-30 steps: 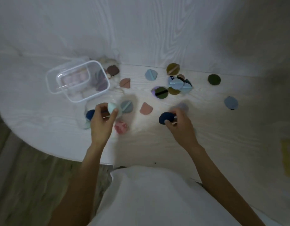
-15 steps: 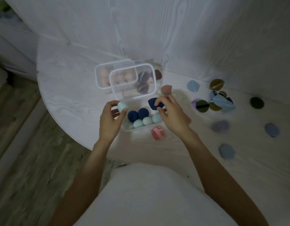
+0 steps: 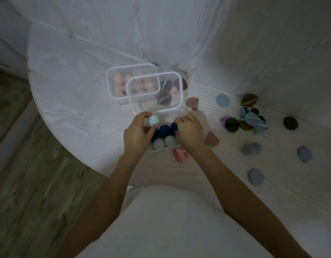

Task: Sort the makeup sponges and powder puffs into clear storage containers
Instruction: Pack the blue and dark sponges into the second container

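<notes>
My left hand (image 3: 137, 134) pinches a pale mint sponge (image 3: 153, 120) above the left end of a low clear container (image 3: 163, 148). That container holds navy sponges (image 3: 163, 129) and several mint sponges (image 3: 164, 142). My right hand (image 3: 190, 131) reaches into its right end, fingers closed on a navy sponge (image 3: 174, 126). Behind stand two more clear boxes: one with pink sponges (image 3: 121, 82) and one with dark puffs (image 3: 165, 94). Loose powder puffs (image 3: 243, 120) lie scattered to the right.
A red-pink sponge (image 3: 180, 154) lies just in front of the container. A pink puff (image 3: 211, 139) rests right of my right hand, and blue-grey puffs (image 3: 255, 176) lie farther right. The round white table's edge (image 3: 67, 146) curves at left above a wooden floor.
My right hand has carried the navy sponge from the table into the container. My left hand still holds the mint sponge at the container's left end. The view has swung left.
</notes>
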Action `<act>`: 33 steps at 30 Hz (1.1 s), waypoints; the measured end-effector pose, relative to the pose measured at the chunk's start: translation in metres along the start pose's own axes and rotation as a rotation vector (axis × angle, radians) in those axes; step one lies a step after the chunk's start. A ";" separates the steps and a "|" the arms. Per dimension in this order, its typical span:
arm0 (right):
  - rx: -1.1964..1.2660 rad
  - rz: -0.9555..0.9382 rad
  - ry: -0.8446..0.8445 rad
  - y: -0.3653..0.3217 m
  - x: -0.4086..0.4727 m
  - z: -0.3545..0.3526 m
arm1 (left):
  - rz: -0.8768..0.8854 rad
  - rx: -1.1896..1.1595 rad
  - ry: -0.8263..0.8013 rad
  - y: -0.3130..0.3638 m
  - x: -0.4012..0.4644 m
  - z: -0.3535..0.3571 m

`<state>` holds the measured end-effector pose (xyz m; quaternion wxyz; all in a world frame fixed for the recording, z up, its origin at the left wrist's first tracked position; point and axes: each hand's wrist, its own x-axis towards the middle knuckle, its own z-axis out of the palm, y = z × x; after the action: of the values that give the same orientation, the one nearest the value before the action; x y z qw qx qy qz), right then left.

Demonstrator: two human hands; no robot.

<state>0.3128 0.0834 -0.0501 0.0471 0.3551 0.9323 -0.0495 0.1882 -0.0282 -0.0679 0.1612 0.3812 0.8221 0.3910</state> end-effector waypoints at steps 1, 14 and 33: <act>0.019 0.007 -0.027 0.001 -0.001 0.000 | 0.019 0.030 0.005 0.000 0.000 0.002; 0.032 0.016 0.135 0.006 -0.011 0.011 | 0.201 0.180 -0.118 0.006 0.012 0.031; -0.063 -0.022 0.159 0.001 0.005 0.013 | 0.312 0.278 -0.200 -0.003 0.004 0.035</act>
<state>0.3106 0.0861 -0.0634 -0.0163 0.3458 0.9381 0.0074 0.2035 -0.0079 -0.0930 0.1257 0.5590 0.7790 0.2546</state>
